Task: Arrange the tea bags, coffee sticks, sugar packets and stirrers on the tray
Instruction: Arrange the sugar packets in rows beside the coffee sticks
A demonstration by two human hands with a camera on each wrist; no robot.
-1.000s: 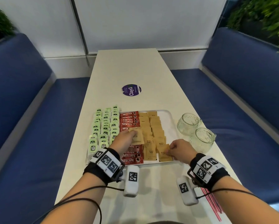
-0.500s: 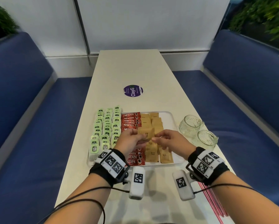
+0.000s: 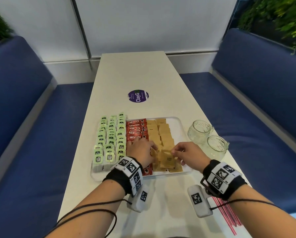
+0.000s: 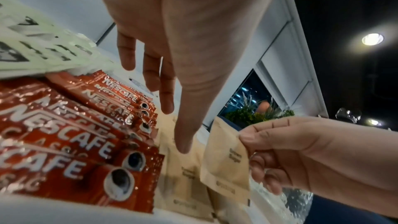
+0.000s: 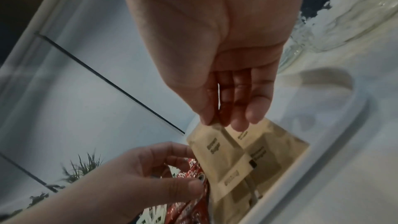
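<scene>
Head view: your right hand [image 3: 189, 154] now pinches one sugar packet [image 3: 167, 158] low over the near end of the tan rows on the tray [image 3: 181, 121], come down since half a second ago, so this placing is close; stirrers [image 3: 227, 213] wait on the counter [image 3: 135, 74]. Left wrist view: your left hand [image 4: 183, 43] hangs released over coffee sticks [image 4: 71, 135]. Right wrist view: fingertips [image 5: 255, 117] grasp the packet's top edge.
</scene>
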